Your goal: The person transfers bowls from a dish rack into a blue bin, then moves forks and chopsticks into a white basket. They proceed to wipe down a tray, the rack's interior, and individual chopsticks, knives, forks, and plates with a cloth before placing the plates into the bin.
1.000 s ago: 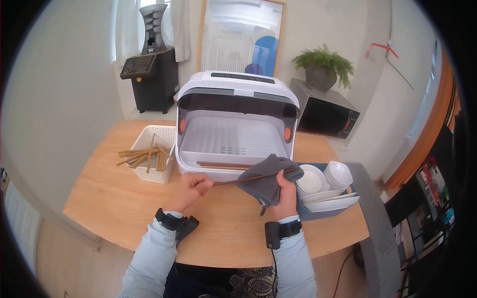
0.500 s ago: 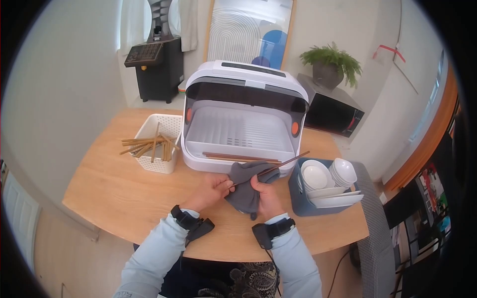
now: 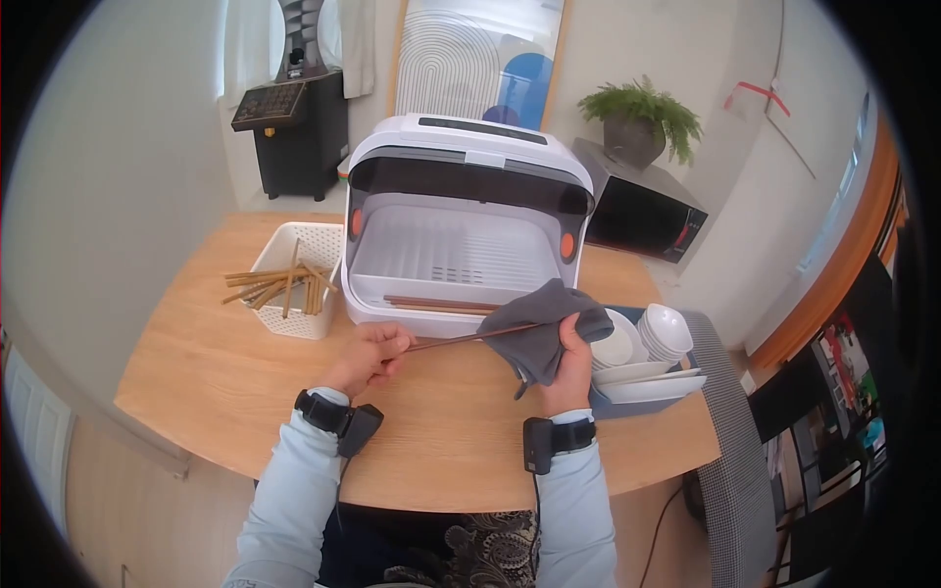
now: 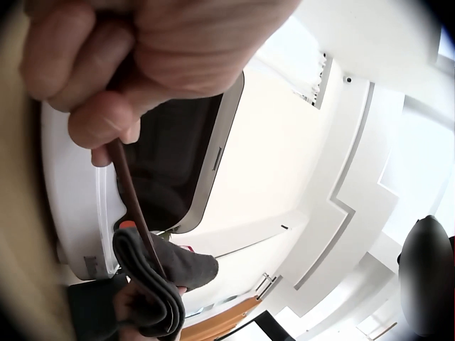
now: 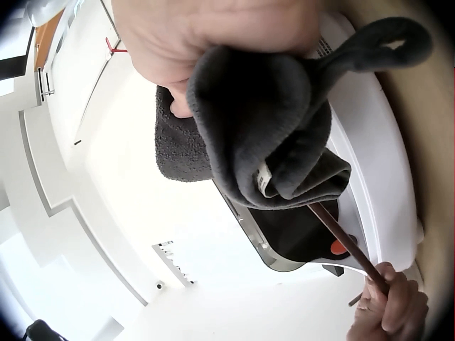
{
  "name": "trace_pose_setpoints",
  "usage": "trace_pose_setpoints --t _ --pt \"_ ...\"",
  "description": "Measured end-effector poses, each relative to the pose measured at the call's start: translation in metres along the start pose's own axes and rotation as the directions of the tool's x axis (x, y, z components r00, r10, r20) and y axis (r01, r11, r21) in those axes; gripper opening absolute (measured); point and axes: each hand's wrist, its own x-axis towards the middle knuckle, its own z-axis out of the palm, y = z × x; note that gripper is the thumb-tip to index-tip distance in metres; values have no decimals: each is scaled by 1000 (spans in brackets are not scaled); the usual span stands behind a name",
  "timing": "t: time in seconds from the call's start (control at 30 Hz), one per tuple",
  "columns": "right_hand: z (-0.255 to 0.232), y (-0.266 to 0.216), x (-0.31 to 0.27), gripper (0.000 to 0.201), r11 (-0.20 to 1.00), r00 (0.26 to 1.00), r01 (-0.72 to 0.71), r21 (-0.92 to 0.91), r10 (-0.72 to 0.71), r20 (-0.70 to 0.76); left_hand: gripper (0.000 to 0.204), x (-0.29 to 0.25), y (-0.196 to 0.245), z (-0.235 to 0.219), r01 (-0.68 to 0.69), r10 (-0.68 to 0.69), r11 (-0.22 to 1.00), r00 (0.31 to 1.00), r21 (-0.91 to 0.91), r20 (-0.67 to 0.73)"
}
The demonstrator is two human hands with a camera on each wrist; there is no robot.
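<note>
My left hand (image 3: 370,357) pinches one end of a dark brown chopstick (image 3: 461,339) in front of the white cabinet. The chopstick's other part runs into a grey cloth (image 3: 549,328), which my right hand (image 3: 569,365) grips with the thumb on top. In the left wrist view the cloth (image 4: 153,280) is folded around the chopstick (image 4: 135,206). From the right wrist the cloth (image 5: 259,121) hides most of the fingers, and a loop of it hangs free. More brown chopsticks (image 3: 439,305) lie along the front ledge of the open cabinet (image 3: 461,245).
A white perforated basket (image 3: 328,257) with several light wooden sticks stands at the left. To the right, a blue-grey bin (image 3: 637,407) holds white bowls (image 3: 667,331) and plates. Behind are a microwave (image 3: 642,220) with a potted fern on it and a black machine (image 3: 299,147).
Over the last half second my hands have moved apart, the left to the left and the right to the right. The chopstick's far end, which stuck out past the cloth, is now covered.
</note>
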Motion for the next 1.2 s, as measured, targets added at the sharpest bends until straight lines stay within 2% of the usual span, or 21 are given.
trace_pose_setpoints --t 0.1,0.2,0.3,0.4,0.5,0.57,0.67,0.77,0.87,0.97,1.0,1.07,1.1,1.2 --pt "8 -2 -6 40 999 999 22 37 -21 -25 19 0 -1 -3 90 -90 996 996 -5 26" --pt "8 -8 -7 40 998 999 37 55 -35 -34 20 0 1 -1 149 -149 989 989 -27 -7" --pt "-3 -2 0 39 995 996 92 38 -91 -16 20 -1 2 0 155 -155 988 988 -28 -8" --pt "-2 0 4 36 988 987 157 -6 -157 -15 18 0 -2 2 11 -10 999 1000 -51 15" --pt "1 2 4 35 978 979 202 -50 -203 -25 18 -1 -1 6 -66 74 994 992 -87 98" --pt "0 4 4 35 973 975 215 -83 -218 -37 19 -2 -1 6 -48 50 999 996 -24 75" --pt "3 8 0 34 978 982 185 -92 -187 -22 21 -4 -1 12 10 -13 999 997 36 73" --pt "13 18 -10 40 990 998 67 -127 -66 14 22 -3 -4 20 55 -59 998 993 38 102" --pt "32 34 -26 42 963 994 -81 -257 98 57 24 -1 -6 31 98 -100 995 983 22 152" --pt "26 56 -23 36 957 969 -220 -186 236 67 23 0 -9 33 103 -102 995 978 4 182" --pt "29 53 -24 36 963 973 -192 -187 212 93 23 1 -11 32 98 -96 995 978 -2 187" --pt "38 44 -24 36 973 976 -135 -186 163 145 22 4 -16 33 -5 12 999 978 -36 207" --pt "37 42 -23 35 976 982 -129 -176 151 117 21 5 -17 33 -57 67 997 974 -55 215" --pt "34 35 -22 38 977 993 -96 -189 108 56 21 3 -14 33 -102 93 994 972 31 218"
